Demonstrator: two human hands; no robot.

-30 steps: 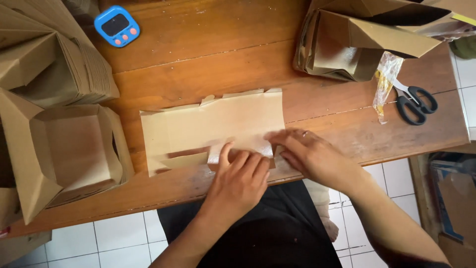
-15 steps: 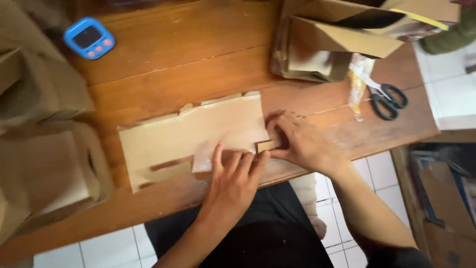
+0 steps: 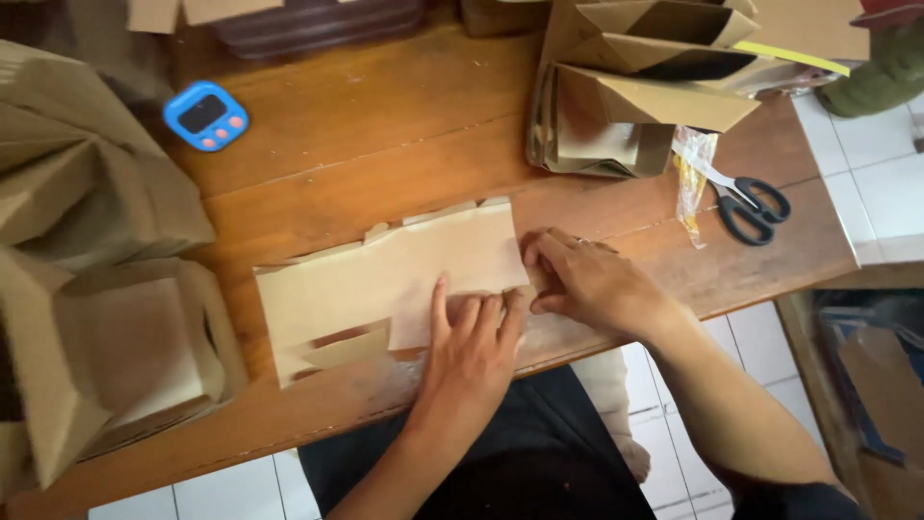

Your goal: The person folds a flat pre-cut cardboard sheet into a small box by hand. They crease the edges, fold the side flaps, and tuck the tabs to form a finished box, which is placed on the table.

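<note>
The flat cardboard blank (image 3: 385, 279) is only partly folded; left hand (image 3: 472, 342) presses flat on its near flap; right hand (image 3: 587, 284) pinches its right edge; the sides are not raised yet.

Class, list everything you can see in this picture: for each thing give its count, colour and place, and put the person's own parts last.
flat cardboard sheet: one, pale brown, on the table's near middle, under both hands
wooden table: one, reddish brown, filling the middle
digital timer: one, blue with a dark screen, far left of the table
scissors: one pair, black handles, right end of the table
plastic bag: one, clear with yellow inside, beside the scissors
folded boxes: several, brown, stacked at the left
flat box stack: one pile, brown, far right
tiled floor: white, right and below
left hand: pressing flat on the sheet
right hand: at the sheet's right edge
</note>
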